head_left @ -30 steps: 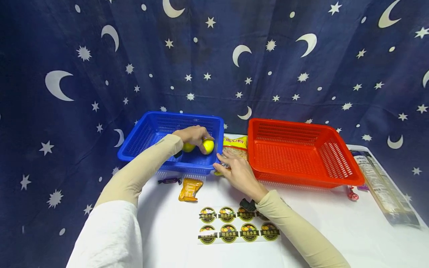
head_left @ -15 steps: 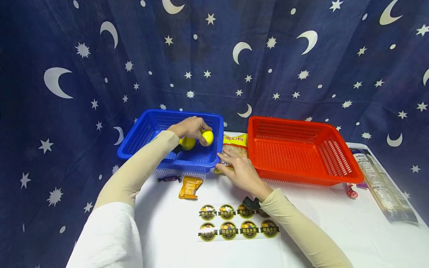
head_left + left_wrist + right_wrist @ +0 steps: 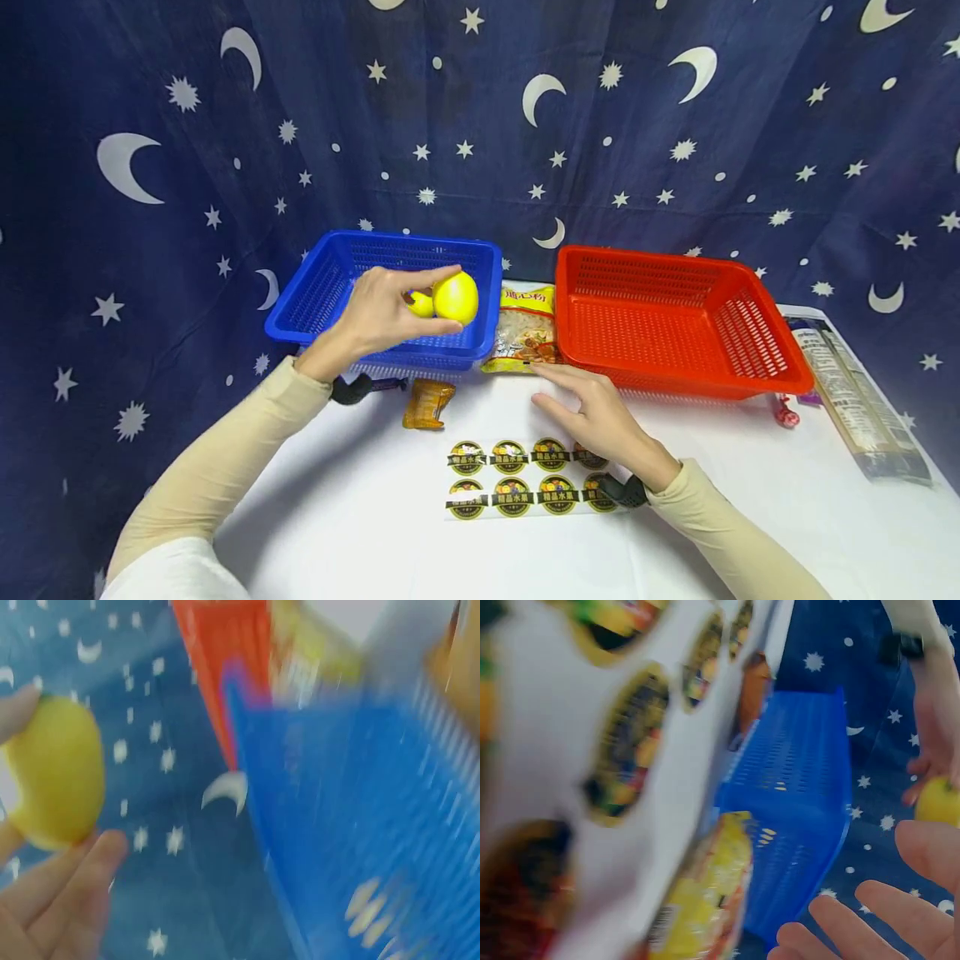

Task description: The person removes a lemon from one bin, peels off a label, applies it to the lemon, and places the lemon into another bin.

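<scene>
My left hand (image 3: 375, 312) pinches a smooth yellow lemon (image 3: 456, 298) between thumb and fingers, above the right part of the blue basket (image 3: 491, 333). In the left wrist view the lemon (image 3: 58, 772) looks oval, with a green tip near one finger. Another yellow fruit (image 3: 422, 305) shows through the gap in that hand, partly hidden. My right hand (image 3: 600, 417) hovers over the table, fingers extended and holding nothing, near the front of a yellow-and-clear food packet (image 3: 525, 329). From the right wrist view, its fingers (image 3: 855, 919) are spread, apart from the lemon.
A red basket (image 3: 637, 333) stands right of the packet. Before the blue basket lie an orange wrapped snack (image 3: 428, 404) and a dark-wrapped sweet (image 3: 387, 384). A sheet of round stickers (image 3: 512, 482) lies in front. At right are a red-wrapped sweet (image 3: 786, 415) and a long clear package (image 3: 862, 400).
My left hand has lifted the lemon up from inside the blue basket, toward me. The right hand has left the basket's corner and drawn back to the right.
</scene>
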Tool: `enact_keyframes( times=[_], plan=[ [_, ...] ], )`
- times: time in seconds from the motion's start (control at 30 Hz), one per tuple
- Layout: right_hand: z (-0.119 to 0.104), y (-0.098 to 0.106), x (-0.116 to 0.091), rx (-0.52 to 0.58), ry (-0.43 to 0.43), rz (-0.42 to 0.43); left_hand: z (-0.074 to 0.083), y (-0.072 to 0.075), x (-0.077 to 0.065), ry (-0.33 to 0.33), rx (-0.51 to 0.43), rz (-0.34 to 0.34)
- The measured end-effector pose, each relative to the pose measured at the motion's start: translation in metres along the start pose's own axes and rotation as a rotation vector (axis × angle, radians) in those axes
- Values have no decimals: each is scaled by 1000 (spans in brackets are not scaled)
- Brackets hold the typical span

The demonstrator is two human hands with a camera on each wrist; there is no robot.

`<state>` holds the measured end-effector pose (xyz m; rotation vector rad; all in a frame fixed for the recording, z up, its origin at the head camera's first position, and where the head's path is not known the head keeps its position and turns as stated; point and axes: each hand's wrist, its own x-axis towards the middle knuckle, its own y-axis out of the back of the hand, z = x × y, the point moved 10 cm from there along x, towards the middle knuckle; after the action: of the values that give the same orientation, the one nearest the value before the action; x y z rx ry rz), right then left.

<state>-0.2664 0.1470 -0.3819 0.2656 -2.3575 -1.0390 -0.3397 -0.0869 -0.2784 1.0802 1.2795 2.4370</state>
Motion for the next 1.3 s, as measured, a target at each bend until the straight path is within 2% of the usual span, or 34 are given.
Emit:
enact_keyframes(
  times=[0.1,0.2,0.3,0.37,0.43,0.5,0.6,0.73,0.97,1.1,1.3],
  plan=[
    [9,0,-14,-4,-29,-7,24,-7,-32,-65,-64,91],
    [18,-3,-23,5,-56,-28,36,-30,-62,-67,-141,105],
    [24,-8,-27,27,-77,-63,39,-68,-82,-18,-201,27],
    [25,-14,-27,61,-80,-104,39,-97,-88,30,-192,-61],
    [26,-22,-25,87,-80,-151,37,-123,-90,79,-181,-151],
    [25,-29,-22,111,-73,-192,33,-144,-88,124,-149,-219],
    [24,-38,-15,119,-65,-230,29,-163,-82,170,-125,-278],
    [27,-44,-8,91,-70,-242,25,-173,-75,193,-83,-306],
    [41,-52,-8,38,-149,-249,23,-183,-74,233,-57,-387],
    [42,-51,-8,34,-155,-240,23,-186,-74,243,-51,-417],
    [42,-50,-7,17,-142,-227,23,-184,-72,248,-36,-422]
  ],
)
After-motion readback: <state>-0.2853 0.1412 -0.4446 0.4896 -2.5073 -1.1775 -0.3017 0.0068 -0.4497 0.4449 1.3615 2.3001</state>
